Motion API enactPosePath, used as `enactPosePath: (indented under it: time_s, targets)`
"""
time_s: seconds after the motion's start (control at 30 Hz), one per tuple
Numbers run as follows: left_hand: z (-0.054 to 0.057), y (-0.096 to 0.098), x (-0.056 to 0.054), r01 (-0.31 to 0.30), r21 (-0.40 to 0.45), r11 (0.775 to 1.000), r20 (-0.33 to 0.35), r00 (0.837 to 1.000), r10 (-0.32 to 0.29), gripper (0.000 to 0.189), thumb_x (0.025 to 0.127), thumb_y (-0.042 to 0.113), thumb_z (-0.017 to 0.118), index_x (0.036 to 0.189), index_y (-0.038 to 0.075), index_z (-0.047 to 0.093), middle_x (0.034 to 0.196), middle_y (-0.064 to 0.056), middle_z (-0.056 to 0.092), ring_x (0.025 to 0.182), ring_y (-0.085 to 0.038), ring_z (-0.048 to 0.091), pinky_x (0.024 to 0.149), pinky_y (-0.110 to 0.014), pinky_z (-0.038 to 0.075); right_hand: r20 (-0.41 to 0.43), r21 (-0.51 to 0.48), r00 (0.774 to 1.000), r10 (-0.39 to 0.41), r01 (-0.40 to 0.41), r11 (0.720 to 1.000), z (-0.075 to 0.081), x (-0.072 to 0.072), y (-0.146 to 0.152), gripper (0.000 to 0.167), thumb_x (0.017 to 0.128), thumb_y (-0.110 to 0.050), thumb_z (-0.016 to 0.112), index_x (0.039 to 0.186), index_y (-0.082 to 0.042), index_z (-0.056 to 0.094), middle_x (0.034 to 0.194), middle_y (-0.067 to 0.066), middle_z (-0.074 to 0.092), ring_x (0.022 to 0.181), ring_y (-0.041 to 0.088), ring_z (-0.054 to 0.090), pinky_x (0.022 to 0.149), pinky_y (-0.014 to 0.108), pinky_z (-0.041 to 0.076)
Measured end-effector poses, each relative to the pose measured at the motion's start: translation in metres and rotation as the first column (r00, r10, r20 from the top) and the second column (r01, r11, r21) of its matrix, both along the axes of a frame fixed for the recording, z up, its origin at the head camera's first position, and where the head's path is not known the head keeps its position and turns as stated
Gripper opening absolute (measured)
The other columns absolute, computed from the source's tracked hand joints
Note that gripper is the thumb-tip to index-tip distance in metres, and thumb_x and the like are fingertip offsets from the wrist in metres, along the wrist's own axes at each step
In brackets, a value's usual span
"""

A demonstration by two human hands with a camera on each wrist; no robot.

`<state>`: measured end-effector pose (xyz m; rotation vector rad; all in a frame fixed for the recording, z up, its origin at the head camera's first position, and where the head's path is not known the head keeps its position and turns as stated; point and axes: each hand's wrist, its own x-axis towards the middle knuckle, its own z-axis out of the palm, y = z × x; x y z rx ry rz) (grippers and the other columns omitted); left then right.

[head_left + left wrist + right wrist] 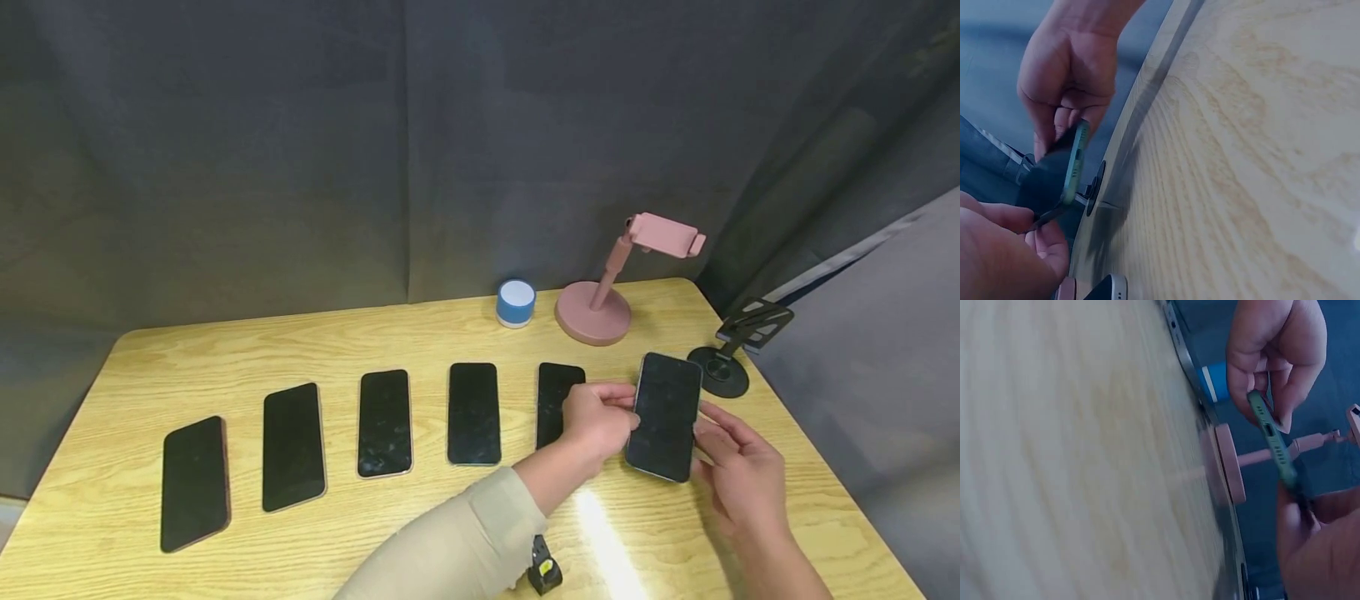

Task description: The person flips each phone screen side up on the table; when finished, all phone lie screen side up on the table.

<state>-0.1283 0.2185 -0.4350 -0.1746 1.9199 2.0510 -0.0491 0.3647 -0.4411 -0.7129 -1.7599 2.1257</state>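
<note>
A smartphone [663, 417] with a dark screen and a green edge is held above the right part of the table, raised off the wood in both wrist views. My left hand [600, 421] pinches its left long edge between thumb and fingers. On the opposite edge, my right hand [738, 467] grips it, thumb and fingers on either side. The green bottom edge [1272, 437] with its port faces the right wrist camera. Behind my left hand lies another phone [556, 392], partly covered by that hand.
Several more dark-screened phones, such as this one [473, 414], lie in a row leftward on the wooden table [315, 567]. At the back stand a blue-and-white cylinder [516, 303] and a pink phone stand [592, 315]. A black stand [718, 372] is at right; a small black object [544, 573] is in front.
</note>
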Motion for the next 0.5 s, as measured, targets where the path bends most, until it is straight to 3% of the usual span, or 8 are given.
enactPosePath:
  time_s: [0.2,0.37,0.5]
  targets:
    - [-0.002,0.004,0.002,0.038,-0.077,0.996,-0.010,0.999,-0.039,0.040,0.074,-0.022,0.062,0.093,0.010,0.079,0.079,0.006,0.064,0.080,-0.010,0.062,0.068,-0.026,0.051,0.192,0.194,0.976,0.100,-0.138,0.971,-0.003,0.000,0.014,0.044,0.101,-0.007,0.059,0.143,0.001,0.050,0.093,-0.009,0.072,0.080,0.007,0.067,0.063,0.025,0.056]
    - [0.000,0.004,0.004,0.083,-0.119,0.989,-0.025,0.996,-0.087,0.041,0.073,-0.019,0.060,0.102,0.005,0.078,0.083,0.005,0.063,0.080,-0.007,0.058,0.073,-0.024,0.050,0.254,0.226,0.948,0.190,-0.249,0.942,-0.006,-0.002,0.020,0.051,0.102,-0.010,0.059,0.146,0.009,0.041,0.098,-0.009,0.068,0.085,0.006,0.066,0.070,0.028,0.058]
    - [0.000,0.004,0.006,0.115,-0.128,0.985,0.007,0.993,-0.115,0.037,0.076,-0.014,0.065,0.109,0.002,0.075,0.087,0.003,0.064,0.084,-0.009,0.060,0.076,-0.026,0.052,0.288,0.225,0.922,0.260,-0.329,0.917,-0.008,-0.003,0.023,0.055,0.103,-0.012,0.057,0.147,0.013,0.036,0.107,-0.004,0.065,0.089,0.006,0.067,0.076,0.030,0.057]
